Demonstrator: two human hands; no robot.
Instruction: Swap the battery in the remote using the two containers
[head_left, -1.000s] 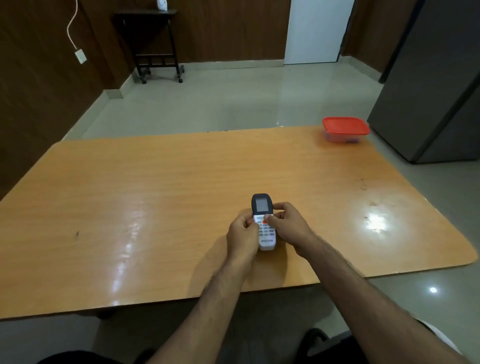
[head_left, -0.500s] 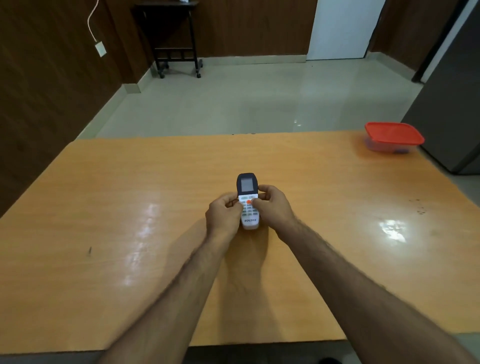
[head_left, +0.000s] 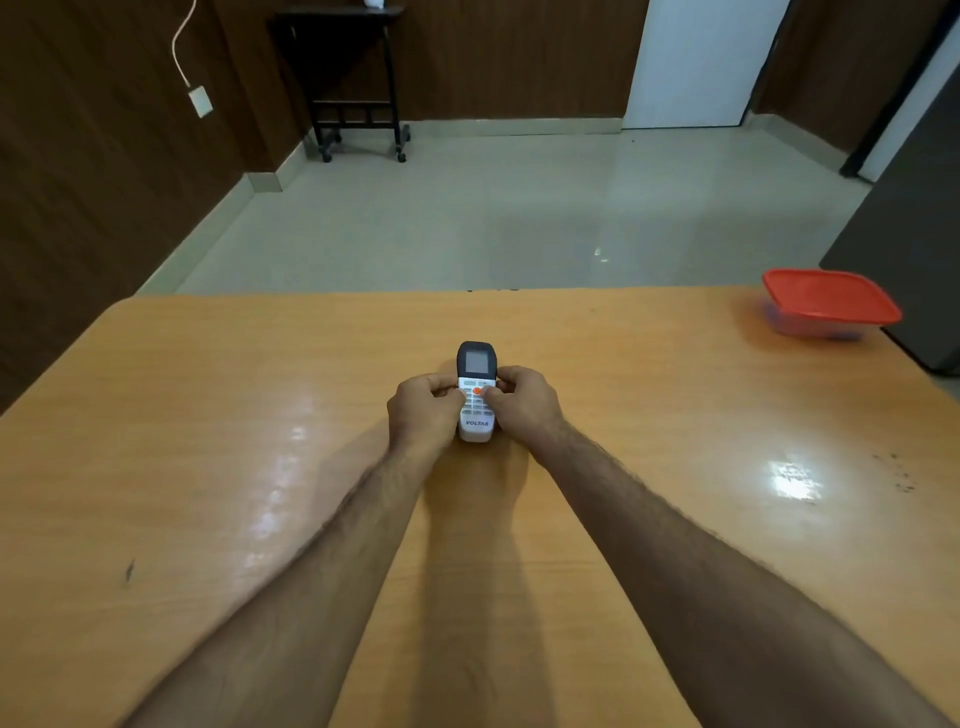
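Across the whole lower part of the shot you've got the desk (head_left: 208, 441), a big orange wood-look top with glossy light patches on it and a dark scuff near its left edge. Over by the far right corner of the desk sits a clear container (head_left: 815, 325) with a red lid (head_left: 831, 297) closed on it, well apart from everything else. Can't make out what's inside, and it's the only container I can see. Both bare forearms reach in from the near edge toward the middle of the desk. The left hand (head_left: 423, 410) and right hand (head_left: 524, 400) meet on the remote (head_left: 477, 392), one on each side, fingers curled in tight and holding it. The right thumb lies over the buttons right by the orange one. The remote is white with a dark top end and a small grey screen, face up, screen end pointing at the far edge, "VOLTAS" printed near its bottom end.
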